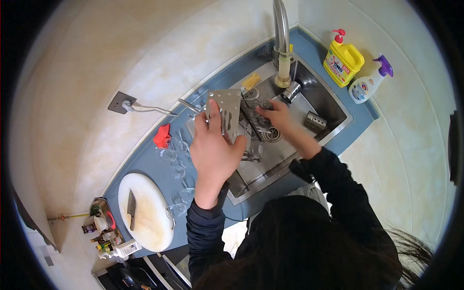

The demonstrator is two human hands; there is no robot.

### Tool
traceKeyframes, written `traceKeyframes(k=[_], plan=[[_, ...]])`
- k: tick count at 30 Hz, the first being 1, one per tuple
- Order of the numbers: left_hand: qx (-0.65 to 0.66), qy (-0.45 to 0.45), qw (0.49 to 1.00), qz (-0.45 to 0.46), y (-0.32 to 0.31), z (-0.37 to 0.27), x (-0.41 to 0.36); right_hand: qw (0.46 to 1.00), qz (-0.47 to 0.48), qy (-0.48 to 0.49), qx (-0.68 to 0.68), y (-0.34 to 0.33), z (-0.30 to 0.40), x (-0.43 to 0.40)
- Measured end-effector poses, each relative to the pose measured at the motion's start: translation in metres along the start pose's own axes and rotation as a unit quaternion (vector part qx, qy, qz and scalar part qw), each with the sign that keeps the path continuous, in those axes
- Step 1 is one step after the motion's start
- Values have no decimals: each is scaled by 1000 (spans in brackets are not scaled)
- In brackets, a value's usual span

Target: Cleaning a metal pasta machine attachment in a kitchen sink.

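Note:
A slotted flat metal rack part (pixel 232 105) stands raised at the left side of the sink, with my left hand (pixel 217 145) gripping it. My right hand (pixel 279 114) is over the sink basin, closed on a grey scouring pad, probably steel wool (pixel 267 105). Just below that hand lies a dark-edged tray (pixel 253 117), beside the drain strainer (pixel 272 135). Two perforated metal cylinders lie in the basin, one (pixel 291 91) near the faucet and one (pixel 315 122) right of my right hand. A yellow sponge or cloth (pixel 251 81) rests on the sink's back rim.
The faucet (pixel 282 54) rises behind the sink. A yellow detergent bottle (pixel 342 63) and a spray bottle (pixel 368 85) stand at right. Drinking glasses (pixel 177 159), a red cloth (pixel 162 136) and a white cutting board (pixel 152 217) with a cleaver (pixel 131 208) are at left.

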State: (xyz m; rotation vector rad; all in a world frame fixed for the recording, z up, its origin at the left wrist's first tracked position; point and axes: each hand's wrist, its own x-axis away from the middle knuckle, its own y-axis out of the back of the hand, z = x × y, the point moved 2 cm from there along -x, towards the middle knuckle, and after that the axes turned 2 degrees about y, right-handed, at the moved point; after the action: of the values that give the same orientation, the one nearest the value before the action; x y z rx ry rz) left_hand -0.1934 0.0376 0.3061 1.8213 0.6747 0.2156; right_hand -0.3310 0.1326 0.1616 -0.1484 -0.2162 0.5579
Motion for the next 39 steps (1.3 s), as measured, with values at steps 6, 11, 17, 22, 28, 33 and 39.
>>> traceKeyframes(k=[6, 11, 17, 22, 28, 33, 39], plan=[[114, -124, 985, 46, 19, 16, -15, 923, 332, -115, 155, 39, 36, -16], [108, -107, 988, 17, 20, 19, -18, 955, 202, -36, 215, 36, 18, -9], [66, -34, 993, -91, 6, 1, 4, 997, -57, 55, -11, -24, -21, 27], [82, 61, 989, -111, -4, -27, 10, 961, -194, 175, -93, -40, -23, 14], [50, 80, 989, -118, -6, -25, 7, 994, -9, 99, -36, -9, -5, -4], [80, 26, 989, -118, 4, -15, 2, 977, 145, -66, -143, 25, 11, -23], [82, 14, 989, -124, 4, -14, 7, 966, 92, -135, -200, 15, 15, -2]])
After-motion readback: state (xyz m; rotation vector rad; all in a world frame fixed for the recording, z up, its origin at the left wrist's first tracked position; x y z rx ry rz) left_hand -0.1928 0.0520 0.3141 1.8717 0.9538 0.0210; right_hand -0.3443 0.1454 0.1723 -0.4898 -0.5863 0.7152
